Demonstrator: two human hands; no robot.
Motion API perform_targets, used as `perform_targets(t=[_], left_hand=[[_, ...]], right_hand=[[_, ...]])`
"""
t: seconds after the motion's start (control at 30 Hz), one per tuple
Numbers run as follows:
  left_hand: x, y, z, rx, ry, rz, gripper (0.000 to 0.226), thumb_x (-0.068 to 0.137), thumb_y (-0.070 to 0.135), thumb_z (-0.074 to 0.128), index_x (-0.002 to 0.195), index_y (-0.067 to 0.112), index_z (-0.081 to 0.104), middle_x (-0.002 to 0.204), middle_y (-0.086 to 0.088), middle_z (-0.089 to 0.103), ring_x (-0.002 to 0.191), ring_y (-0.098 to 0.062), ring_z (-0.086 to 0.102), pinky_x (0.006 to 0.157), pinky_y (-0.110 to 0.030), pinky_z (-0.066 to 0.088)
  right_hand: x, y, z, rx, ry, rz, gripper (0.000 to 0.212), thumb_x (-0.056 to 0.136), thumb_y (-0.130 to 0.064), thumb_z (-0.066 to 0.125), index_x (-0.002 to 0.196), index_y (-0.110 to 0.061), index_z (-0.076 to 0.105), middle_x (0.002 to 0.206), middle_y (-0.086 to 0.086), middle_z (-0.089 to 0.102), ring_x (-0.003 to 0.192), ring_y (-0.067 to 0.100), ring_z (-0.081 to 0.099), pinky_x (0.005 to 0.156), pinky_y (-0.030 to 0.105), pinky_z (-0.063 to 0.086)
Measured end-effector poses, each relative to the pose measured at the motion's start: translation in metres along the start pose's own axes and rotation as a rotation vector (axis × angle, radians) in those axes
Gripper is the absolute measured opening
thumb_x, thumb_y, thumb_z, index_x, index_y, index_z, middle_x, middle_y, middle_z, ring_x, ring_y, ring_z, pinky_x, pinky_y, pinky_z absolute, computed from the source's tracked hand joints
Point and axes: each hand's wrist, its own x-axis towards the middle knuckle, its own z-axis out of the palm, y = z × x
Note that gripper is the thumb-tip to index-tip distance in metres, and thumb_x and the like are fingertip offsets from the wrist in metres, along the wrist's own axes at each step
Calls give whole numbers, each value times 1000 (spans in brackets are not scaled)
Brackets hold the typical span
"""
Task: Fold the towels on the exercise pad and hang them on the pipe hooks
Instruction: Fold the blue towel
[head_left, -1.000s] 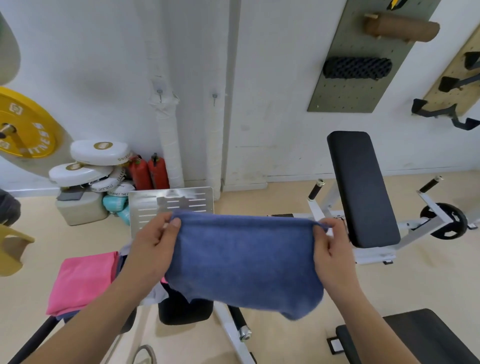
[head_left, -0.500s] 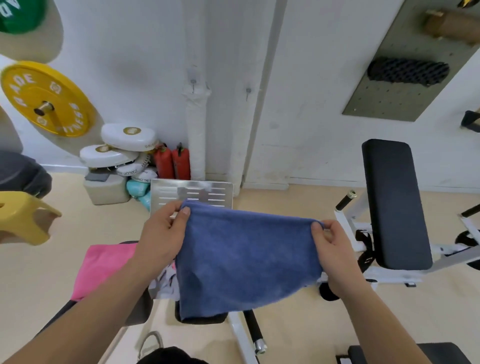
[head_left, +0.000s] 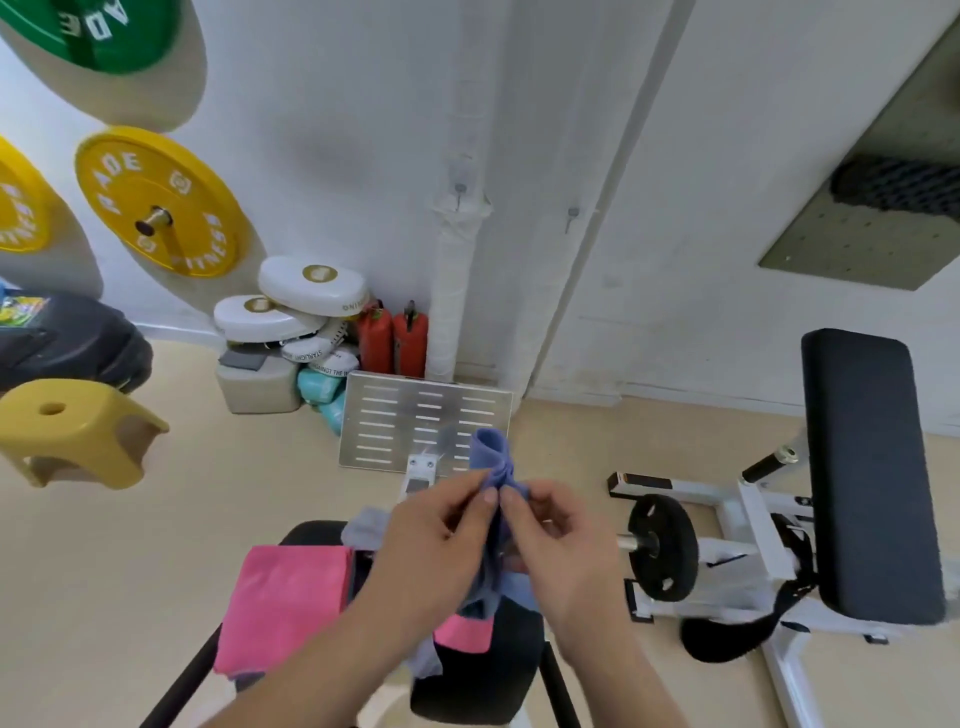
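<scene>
Over the exercise pad (head_left: 483, 680), pinching bunched blue towel (head_left: 491, 457) in left hand (head_left: 436, 540) and right hand (head_left: 561, 545), fingertips nearly touching

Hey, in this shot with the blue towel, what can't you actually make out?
All in the head view:
The blue towel: the left hand and right hand cover its middle, so how it is folded is unclear.
The exercise pad: mostly hidden under the pink towel and the forearms.
The green plate: cut off by the top edge.
The pipe hooks: too small to tell their shape.
</scene>
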Motion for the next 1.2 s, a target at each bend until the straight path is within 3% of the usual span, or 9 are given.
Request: perform_targets(t=[0.13,0.37,0.53,0.6,0.77,0.87,0.97,1.07,1.2], left_hand=[[16,-1,-31,-44,2,14,31,101,14,61,119,36,73,103,16,79,98,5,72,80,-8,53],[39,-11,-73,102,-56,82,27,104,31,56,125,39,71,90,19,79,91,4,72,86,-30,58],[42,-9,-93,50,-91,132,27,95,23,66,115,39,73,91,13,77,84,-3,73,73,-34,61],[47,-10,-100,54,-63,163,28,96,14,65,108,38,74,91,9,78,87,-11,73,76,-40,60],[55,-1,-111,6,-218,174,29,102,5,55,113,24,74,103,-7,76,101,-26,71,94,-49,54],[57,14,-108,-10,-298,256,33,102,0,54,116,23,73,106,2,77,102,-14,71,88,-30,56],[61,21,-103,-70,-264,237,20,102,1,55,115,13,65,101,-1,77,97,-5,70,84,-16,50],[66,14,-103,-114,-250,161,22,96,11,66,115,15,56,96,-18,74,90,-14,67,81,-30,51],[65,-9,-101,288,-316,137,39,77,29,79,108,37,57,94,10,72,86,-5,68,71,-23,53]], right_hand=[[4,-15,39,23,31,-38,21,93,-14,72,82,-30,80,76,10,77,77,32,76,75,58,61],[14,-37,89,37,115,-5,20,93,-19,72,78,-29,82,74,8,78,77,37,76,73,57,62],[13,-43,95,49,-55,17,48,94,-46,61,83,-1,73,69,23,69,64,34,61,65,47,56],[16,-47,89,72,-145,55,32,97,-33,64,89,-6,78,82,21,75,79,31,74,80,47,63],[39,-56,57,-398,-156,-413,50,83,-13,79,116,-49,64,119,-21,62,116,2,61,96,19,51],[60,-70,43,-636,-355,-645,57,81,-39,77,135,-33,61,137,-20,55,135,-4,45,111,13,34],[74,-90,37,-708,-459,-622,25,85,-45,69,107,-35,73,95,-20,68,95,0,60,84,21,48],[81,-92,33,-732,-426,-602,11,93,-36,67,89,-27,71,76,-10,65,76,10,60,70,32,50],[89,-92,24,-632,-320,-483,14,100,-29,57,86,-28,60,75,-11,63,74,7,60,65,19,45]])
